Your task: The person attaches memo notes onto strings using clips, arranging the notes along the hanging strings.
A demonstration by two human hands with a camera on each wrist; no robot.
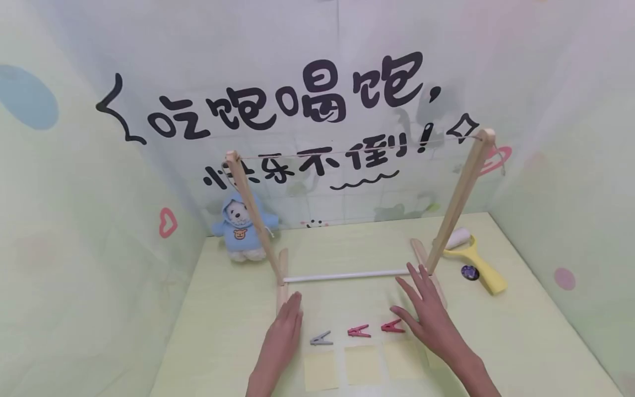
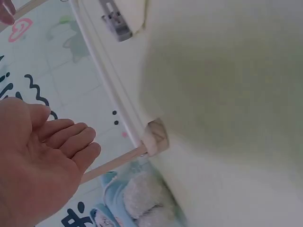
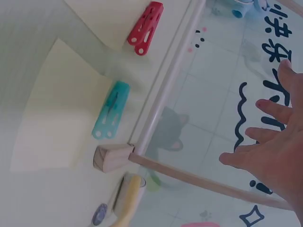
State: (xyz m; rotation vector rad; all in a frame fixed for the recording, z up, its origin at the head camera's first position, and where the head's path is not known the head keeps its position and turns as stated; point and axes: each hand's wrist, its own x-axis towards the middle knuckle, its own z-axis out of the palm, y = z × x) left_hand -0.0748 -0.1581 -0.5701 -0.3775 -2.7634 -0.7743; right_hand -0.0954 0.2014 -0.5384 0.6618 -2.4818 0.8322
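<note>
A wooden rack (image 1: 455,207) with two uprights, a string across the top and a white rod (image 1: 347,275) between its feet stands on the table. My left hand (image 1: 283,333) is beside the rack's left foot, palm inward, fingers together and holding nothing. Spread fingers mark my right hand (image 1: 428,311), near the right foot, also holding nothing. In front lie a grey clothespin (image 1: 321,338), a pink-red clothespin (image 1: 359,331) and a darker red clothespin (image 1: 393,326). The right wrist view shows a teal clothespin (image 3: 111,111), hidden behind my right hand in the head view.
Several pale yellow paper squares (image 1: 364,365) lie in a row near me. A plush bear in a blue hoodie (image 1: 240,229) sits behind the left upright. At right lie a yellow-handled lint roller (image 1: 483,270) and a small dark purple disc (image 1: 469,272). Printed cloth (image 1: 317,33) encloses the table.
</note>
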